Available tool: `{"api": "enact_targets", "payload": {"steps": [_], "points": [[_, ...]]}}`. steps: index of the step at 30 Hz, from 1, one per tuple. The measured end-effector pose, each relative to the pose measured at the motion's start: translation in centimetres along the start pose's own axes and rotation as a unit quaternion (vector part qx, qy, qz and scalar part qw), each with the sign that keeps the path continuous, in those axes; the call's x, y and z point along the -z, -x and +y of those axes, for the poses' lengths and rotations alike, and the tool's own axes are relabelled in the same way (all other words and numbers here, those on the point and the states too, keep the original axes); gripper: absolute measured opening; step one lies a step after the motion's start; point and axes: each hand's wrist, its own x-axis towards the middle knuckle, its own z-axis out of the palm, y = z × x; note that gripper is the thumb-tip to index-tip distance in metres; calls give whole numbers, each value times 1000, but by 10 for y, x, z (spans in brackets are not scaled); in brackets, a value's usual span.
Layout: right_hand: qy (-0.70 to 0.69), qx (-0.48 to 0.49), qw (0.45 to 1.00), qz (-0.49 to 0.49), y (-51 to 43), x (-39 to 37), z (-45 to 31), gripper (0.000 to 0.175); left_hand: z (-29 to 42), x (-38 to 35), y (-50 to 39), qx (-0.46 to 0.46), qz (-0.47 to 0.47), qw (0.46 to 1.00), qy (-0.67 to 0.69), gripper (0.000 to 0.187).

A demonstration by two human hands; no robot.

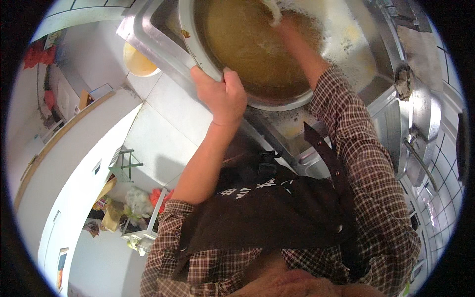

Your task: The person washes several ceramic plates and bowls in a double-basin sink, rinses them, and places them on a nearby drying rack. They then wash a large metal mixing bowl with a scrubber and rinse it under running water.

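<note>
A large round metal pot (pixel 259 70) holds murky yellow-brown water with foam on its right side. It is tilted in a stainless steel sink (pixel 156 37). My left hand (pixel 224 94) grips the pot's rim at the near left, its thumb and fingers closed around the edge. Inside the pot is my right hand (pixel 295 35), blurred, its fingers partly hidden at the water. A whitish, cloth-like strip (pixel 274 11) touches that hand; whether the fingers hold it is not clear. A brown food scrap (pixel 185 33) sticks to the rim.
Left of the sink, a white bucket (pixel 139 61) with yellowish contents stands on the tiled floor. A metal faucet (pixel 403 81) is at the right. Farther off are a green stool frame (pixel 128 163) and a rack (pixel 143 234) with bags. A dark apron (pixel 259 219) covers my front.
</note>
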Motion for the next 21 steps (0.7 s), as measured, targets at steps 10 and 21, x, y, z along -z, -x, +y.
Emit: {"api": "enact_targets", "payload": {"steps": [10, 21], "points": [[40, -34, 946, -319, 112, 51, -142, 41, 1, 4, -2, -3, -9, 1000, -5, 34], [62, 277, 959, 26, -15, 42, -135, 31, -1, 1, 1, -9, -8, 1000, -23, 34]]}}
